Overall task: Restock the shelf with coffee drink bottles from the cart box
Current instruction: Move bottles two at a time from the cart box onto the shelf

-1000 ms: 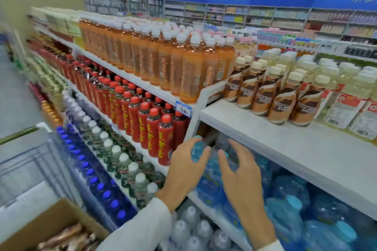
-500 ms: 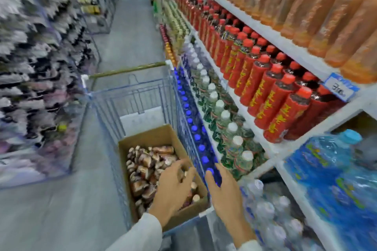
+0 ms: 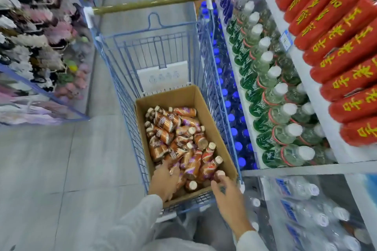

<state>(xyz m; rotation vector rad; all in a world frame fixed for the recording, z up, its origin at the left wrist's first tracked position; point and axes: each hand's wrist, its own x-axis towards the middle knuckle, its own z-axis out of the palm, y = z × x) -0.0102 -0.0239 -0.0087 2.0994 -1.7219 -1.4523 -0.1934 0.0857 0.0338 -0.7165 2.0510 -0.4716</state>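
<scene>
A cardboard box (image 3: 206,106) sits in the blue wire cart (image 3: 155,51) and holds several brown coffee drink bottles (image 3: 169,122) lying in a heap. My left hand (image 3: 164,179) lies palm down on the bottles at the box's near end. Its fingertips are buried among them, so whether it grips one is hidden. My right hand (image 3: 226,191) is at the box's near right corner, fingers curled round the cap end of one coffee drink bottle (image 3: 220,173).
Shelves run along the right: red bottles (image 3: 344,71) on top, green-labelled water bottles (image 3: 273,96) below, blue-capped bottles (image 3: 230,106) beside the cart, clear water packs (image 3: 306,210) at the bottom. The cart handle (image 3: 146,4) is at the far end. A display rack (image 3: 36,51) stands left across the grey floor.
My view has swung from the shelf down to the cart. Both hands have dropped from in front of the shelf into the box, and the right hand has closed on a bottle's cap.
</scene>
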